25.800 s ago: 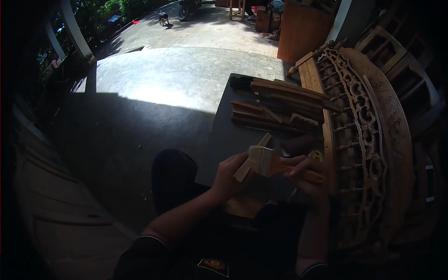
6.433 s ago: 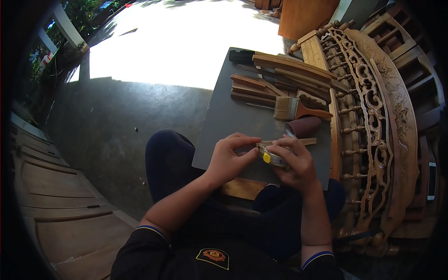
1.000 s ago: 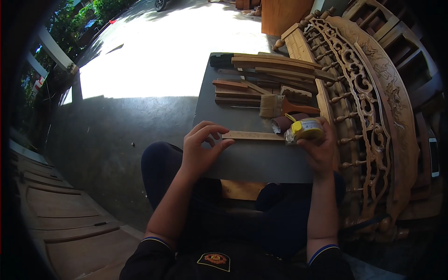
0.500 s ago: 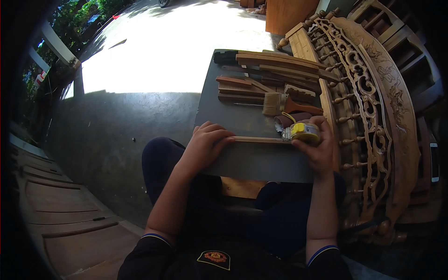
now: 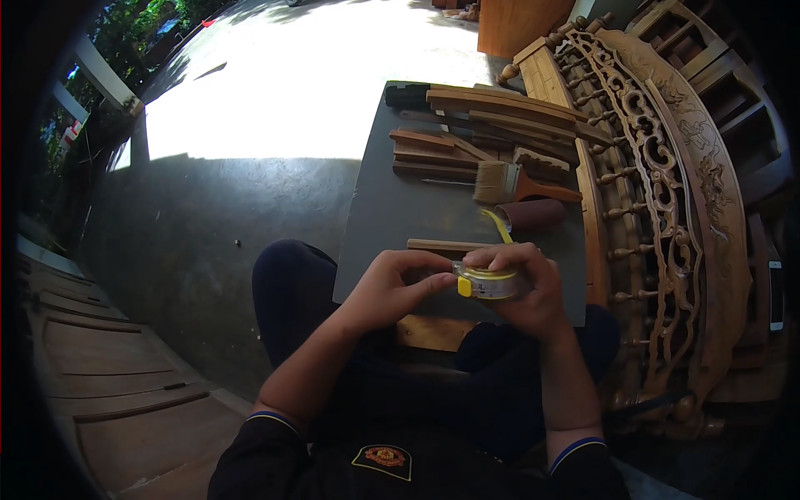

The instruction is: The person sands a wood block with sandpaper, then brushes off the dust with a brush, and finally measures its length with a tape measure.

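Observation:
A yellow and clear tape measure (image 5: 487, 287) is gripped in my right hand (image 5: 537, 292), tilted above the near part of the dark board. My left hand (image 5: 385, 289) meets it from the other side, thumb and fingers closed at the tape's mouth; the tape's end is hidden there. A yellow strap (image 5: 501, 224) trails up from the tape measure. Just beyond my hands a thin wooden strip (image 5: 437, 246) lies on the dark board (image 5: 375, 212), its right part covered by my right hand.
On the board lie a paintbrush (image 5: 496, 181), a reddish-brown roll (image 5: 537, 214) and several wood pieces (image 5: 492, 102). A carved wooden panel (image 5: 642, 137) with turned spindles borders the right side. Wooden door panels (image 5: 125, 375) lie at lower left. A phone (image 5: 776, 296) is at far right.
My left hand has let go of the wooden strip and moved to the tape measure. My right hand has brought the tape measure left and nearer, away from the strip, and turned it.

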Demonstrator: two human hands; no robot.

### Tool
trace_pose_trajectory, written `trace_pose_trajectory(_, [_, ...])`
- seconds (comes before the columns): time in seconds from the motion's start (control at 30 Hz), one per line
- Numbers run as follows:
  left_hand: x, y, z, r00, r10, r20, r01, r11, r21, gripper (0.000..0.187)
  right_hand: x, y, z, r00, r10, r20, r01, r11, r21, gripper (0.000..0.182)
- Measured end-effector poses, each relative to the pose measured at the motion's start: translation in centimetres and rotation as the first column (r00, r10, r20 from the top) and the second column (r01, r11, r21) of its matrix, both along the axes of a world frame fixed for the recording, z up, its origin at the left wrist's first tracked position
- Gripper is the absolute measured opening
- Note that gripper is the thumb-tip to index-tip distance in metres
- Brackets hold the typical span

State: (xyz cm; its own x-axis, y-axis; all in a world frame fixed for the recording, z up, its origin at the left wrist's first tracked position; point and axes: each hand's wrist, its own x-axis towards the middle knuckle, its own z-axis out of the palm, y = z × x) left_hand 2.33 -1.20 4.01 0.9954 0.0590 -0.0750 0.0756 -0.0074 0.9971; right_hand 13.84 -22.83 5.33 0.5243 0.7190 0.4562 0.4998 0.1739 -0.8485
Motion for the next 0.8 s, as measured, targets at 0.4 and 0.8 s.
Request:
trace_pose_trajectory(0.4, [0.1, 3.3, 0.9, 0.976, 0.081, -0.202, -0.108, 0.986, -0.124, 0.026, 2.2, -2.3, 1.8, 0.984, -0.179, 0.014, 0.179, 0.971, -0.156, 0.041])
trace_pose_trajectory(0.8, [0.9, 4.2, 0.6, 0.921, 0.312, -0.233, -0.247, 0.931, 0.269, 0.028, 6.9, -9.2, 1.9, 0.912, -0.404, 0.074, 0.385, 0.780, -0.493, 0.045])
